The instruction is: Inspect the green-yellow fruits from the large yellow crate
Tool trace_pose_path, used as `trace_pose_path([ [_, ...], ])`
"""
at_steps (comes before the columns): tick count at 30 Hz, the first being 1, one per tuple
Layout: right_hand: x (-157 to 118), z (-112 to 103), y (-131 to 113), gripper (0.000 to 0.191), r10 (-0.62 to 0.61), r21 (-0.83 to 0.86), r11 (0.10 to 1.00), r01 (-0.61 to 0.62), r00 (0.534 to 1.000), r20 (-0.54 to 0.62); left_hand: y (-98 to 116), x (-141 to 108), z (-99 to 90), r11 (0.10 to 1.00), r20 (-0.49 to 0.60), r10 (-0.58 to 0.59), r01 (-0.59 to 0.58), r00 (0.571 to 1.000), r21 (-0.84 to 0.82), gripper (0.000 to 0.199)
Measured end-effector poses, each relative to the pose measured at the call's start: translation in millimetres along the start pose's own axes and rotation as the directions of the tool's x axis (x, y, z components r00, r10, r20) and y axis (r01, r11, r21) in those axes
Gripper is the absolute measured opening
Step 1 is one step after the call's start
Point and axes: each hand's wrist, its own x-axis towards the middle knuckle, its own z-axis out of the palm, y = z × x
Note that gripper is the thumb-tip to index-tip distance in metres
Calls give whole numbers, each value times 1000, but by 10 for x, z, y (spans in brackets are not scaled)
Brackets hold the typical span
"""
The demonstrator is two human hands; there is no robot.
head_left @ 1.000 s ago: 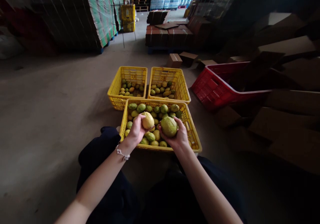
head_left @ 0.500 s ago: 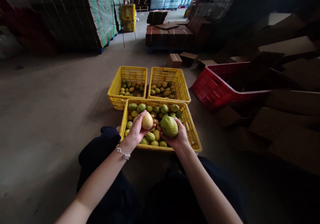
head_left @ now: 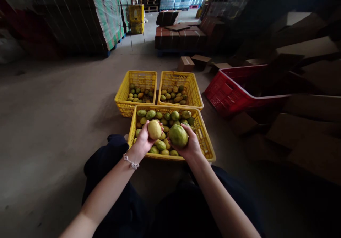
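My left hand (head_left: pixel 144 137) is closed around a pale yellow, smooth-looking lemon-like fruit (head_left: pixel 154 129). In my right hand (head_left: pixel 193 144) is a larger green, bumpy lemon-like fruit (head_left: pixel 178 136), with the fingers wrapped about its right side and underneath. Both fruits are held apart, above the nearest yellow crate (head_left: pixel 209 146). That crate holds many green and yellow fruits of the same sort, such as a green one (head_left: pixel 150 114) at its far side. My hands and the two held fruits hide part of its contents.
Two more yellow crates, a left one (head_left: pixel 122 105) and a right one (head_left: pixel 198 94), stand just beyond with fewer fruits inside. To the right, a red crate (head_left: pixel 223 92) sits among cardboard pieces (head_left: pixel 306 131). Boxes on a pallet (head_left: pixel 181 37) and wrapped stacks (head_left: pixel 110 14) stand farther back.
Both hands have turned their fruits a little, showing different sides. The yellow fruit has shifted slightly left, the green one slightly left too. Crates look unchanged.
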Motion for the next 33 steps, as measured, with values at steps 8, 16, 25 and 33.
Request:
trace_pose_path([
  [8, 143, -101, 17, 34, 10, -5, 1000, -10, 996, 91, 54, -44, 20, 989, -78, 91, -99, 993, -108, 22],
  [16, 188, -98, 53, 33, -1, 98, 995, -6, 998, 69, 3, 15, -3, 998, -133, -69, 66, 989, -23, 25],
  [25, 114, -128, 12, 36, -35, 66, 997, 25, 989, 144, 23, -11, -1, 993, 19, 48, -50, 999, 111, 27],
  [33, -62, -38, 239, 32, -586, 15, 802, 598, 781, 213, -81, -154, -34, 580, 422, 589, -724, 689, 372, 36],
])
